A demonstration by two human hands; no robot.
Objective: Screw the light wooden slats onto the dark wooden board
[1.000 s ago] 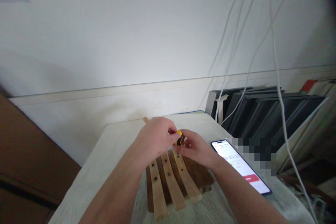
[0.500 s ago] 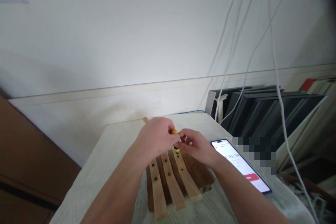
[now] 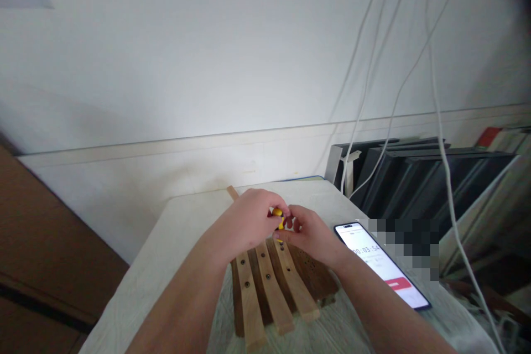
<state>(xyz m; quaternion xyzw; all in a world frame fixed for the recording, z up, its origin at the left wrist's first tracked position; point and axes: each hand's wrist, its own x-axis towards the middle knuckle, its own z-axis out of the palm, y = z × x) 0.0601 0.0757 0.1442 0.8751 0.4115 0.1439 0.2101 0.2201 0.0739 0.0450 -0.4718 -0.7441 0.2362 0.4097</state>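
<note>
Both my hands meet over the far end of a slatted wooden rack (image 3: 269, 287) lying on the white table (image 3: 178, 254). My left hand (image 3: 249, 221) is curled with its fingertips pinching a small yellow and black tool (image 3: 279, 217). My right hand (image 3: 309, 232) is closed on the same tool from the right, fingers bent over it. The tool stands on one of the light slats, which carry dark screw holes. Most of the tool is hidden by my fingers.
A phone (image 3: 381, 265) with a lit timer screen lies on the table right of the rack. Dark flat panels (image 3: 423, 177) lean against the wall at the right. White cables (image 3: 440, 121) hang down there. A brown cabinet (image 3: 45, 254) stands at the left.
My hands have stayed over the rack's far end, with the fingers shifting round the yellow tool. The view has tilted slightly.
</note>
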